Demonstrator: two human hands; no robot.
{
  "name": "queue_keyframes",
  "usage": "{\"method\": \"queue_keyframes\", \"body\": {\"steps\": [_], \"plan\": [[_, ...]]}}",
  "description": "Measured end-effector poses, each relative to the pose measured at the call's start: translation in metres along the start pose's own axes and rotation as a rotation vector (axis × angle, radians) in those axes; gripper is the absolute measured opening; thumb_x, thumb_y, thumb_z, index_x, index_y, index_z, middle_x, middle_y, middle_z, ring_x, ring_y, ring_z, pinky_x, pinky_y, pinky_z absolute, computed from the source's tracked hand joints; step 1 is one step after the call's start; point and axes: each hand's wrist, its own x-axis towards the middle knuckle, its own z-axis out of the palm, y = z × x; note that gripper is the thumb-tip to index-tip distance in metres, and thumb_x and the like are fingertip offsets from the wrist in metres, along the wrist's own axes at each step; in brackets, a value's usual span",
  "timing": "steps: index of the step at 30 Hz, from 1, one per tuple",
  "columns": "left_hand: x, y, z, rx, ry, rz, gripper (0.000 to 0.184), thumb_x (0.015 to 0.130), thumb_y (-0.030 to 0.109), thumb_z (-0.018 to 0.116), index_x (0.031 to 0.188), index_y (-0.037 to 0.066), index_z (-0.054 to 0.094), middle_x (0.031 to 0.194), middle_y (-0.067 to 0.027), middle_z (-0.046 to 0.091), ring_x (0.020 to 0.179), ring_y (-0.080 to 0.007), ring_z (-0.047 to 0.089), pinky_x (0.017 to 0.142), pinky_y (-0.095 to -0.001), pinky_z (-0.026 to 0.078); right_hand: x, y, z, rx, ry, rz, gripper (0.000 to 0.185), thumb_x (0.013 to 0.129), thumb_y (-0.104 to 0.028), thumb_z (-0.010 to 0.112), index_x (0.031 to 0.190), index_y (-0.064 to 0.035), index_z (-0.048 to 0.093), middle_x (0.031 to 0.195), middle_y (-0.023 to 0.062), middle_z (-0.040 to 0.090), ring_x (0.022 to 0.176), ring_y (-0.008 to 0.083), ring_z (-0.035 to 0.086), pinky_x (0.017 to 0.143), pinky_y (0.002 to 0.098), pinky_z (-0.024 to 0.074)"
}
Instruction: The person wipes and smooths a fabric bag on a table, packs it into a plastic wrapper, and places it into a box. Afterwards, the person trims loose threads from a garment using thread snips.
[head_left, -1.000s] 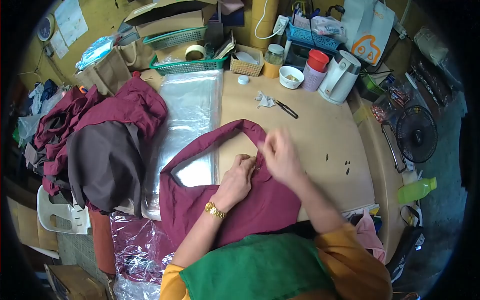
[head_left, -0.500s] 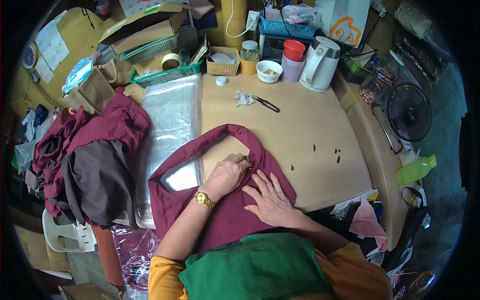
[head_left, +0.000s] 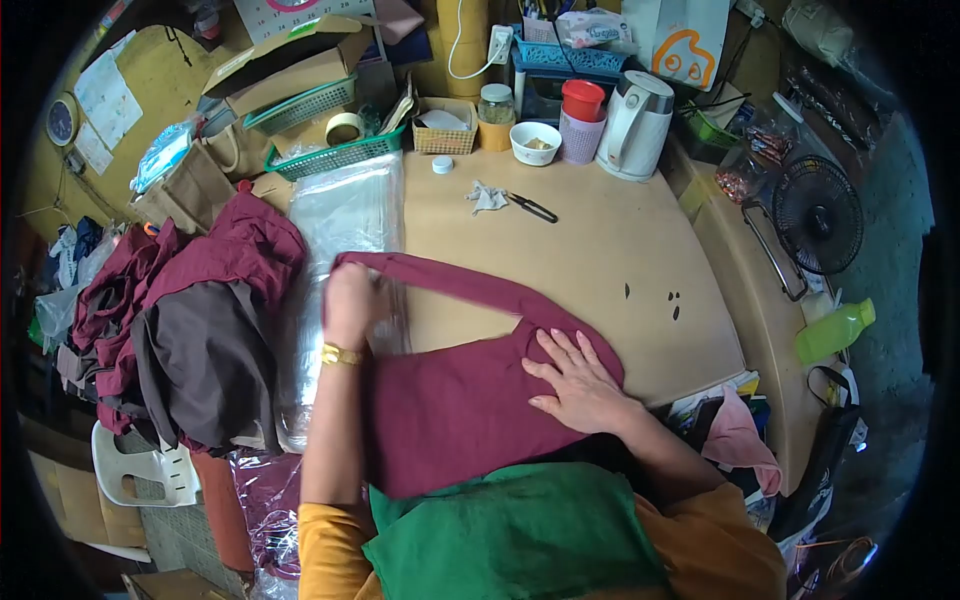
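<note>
A maroon cloth bag (head_left: 450, 405) with a wide looped strap lies on the table close to my body. My left hand (head_left: 352, 305), with a gold watch at the wrist, is at the left end of the strap; its fingers are smeared by motion. On the right side of the bag, near the base of the strap, my right hand (head_left: 577, 382) rests flat with its fingers spread. Bare tabletop shows through the strap's loop.
Maroon and dark grey cloth (head_left: 210, 340) is piled at the left, beside clear plastic sheets (head_left: 350, 215). Black snips (head_left: 533, 207) lie near crumpled white paper (head_left: 488, 197). A white kettle (head_left: 636, 127), a bowl (head_left: 535, 144) and baskets line the back.
My left hand has moved from the right base of the strap to its left end, and the strap is flatter. My right hand has come down flat on the bag and shifted slightly right.
</note>
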Motion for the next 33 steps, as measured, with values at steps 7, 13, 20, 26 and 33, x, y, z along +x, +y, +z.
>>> {"method": "queue_keyframes", "body": {"steps": [7, 13, 20, 26, 33], "plan": [[-0.059, 0.044, -0.055, -0.461, -0.210, 0.301, 0.030, 0.094, 0.022, 0.060, 0.116, 0.003, 0.068, 0.120, -0.0226, 0.065, 0.109, -0.0373, 0.064, 0.092, -0.0435, 0.051, 0.011, 0.018, -0.011, -0.040, 0.030, 0.091, 0.063, 0.098, -0.049, 0.051, 0.151, -0.0182, 0.037, 0.161, 0.0202, 0.019, 0.151, 0.0352, 0.012, 0.121, 0.0547, 0.0047], [-0.086, 0.002, -0.017, -0.303, 0.428, 0.194, 0.041, 0.078, 0.014, 0.079, 0.115, 0.004, 0.065, 0.104, -0.0170, 0.065, 0.101, -0.0354, 0.061, 0.091, -0.0448, 0.047, 0.029, 0.041, -0.060, 0.514, 0.183, 0.299, 0.044, 0.088, -0.031, 0.070, 0.126, -0.0110, 0.058, 0.132, 0.0184, 0.054, 0.130, 0.0351, 0.046, 0.109, 0.0502, 0.0330], [-0.019, -0.031, -0.001, -0.243, 0.335, 0.021, 0.019, 0.075, 0.007, 0.076, 0.088, 0.001, 0.062, 0.086, -0.0167, 0.060, 0.080, -0.0364, 0.060, 0.072, -0.0442, 0.048, 0.122, 0.078, -0.064, -0.045, 0.558, 0.017, 0.019, 0.079, -0.013, 0.072, 0.094, -0.0060, 0.062, 0.094, 0.0128, 0.063, 0.096, 0.0359, 0.059, 0.089, 0.0440, 0.0414], [-0.078, -0.032, -0.021, -0.295, 0.490, 0.188, 0.023, 0.063, -0.009, 0.063, 0.069, 0.003, 0.044, 0.072, -0.0135, 0.045, 0.069, -0.0337, 0.050, 0.062, -0.0432, 0.041, 0.073, 0.072, -0.058, -0.066, 0.782, 0.038, 0.017, 0.072, 0.006, 0.059, 0.085, -0.0045, 0.056, 0.085, 0.0117, 0.061, 0.083, 0.0343, 0.060, 0.077, 0.0426, 0.0438], [-0.111, -0.038, -0.012, -0.195, 0.534, 0.242, 0.029, 0.056, -0.009, 0.058, 0.066, 0.006, 0.035, 0.065, -0.0110, 0.035, 0.060, -0.0306, 0.044, 0.054, -0.0419, 0.035, 0.046, 0.068, -0.049, -0.087, 0.946, -0.151, 0.018, 0.070, 0.010, 0.057, 0.079, -0.0039, 0.053, 0.078, 0.0093, 0.060, 0.070, 0.0299, 0.058, 0.067, 0.0384, 0.0447]]}}
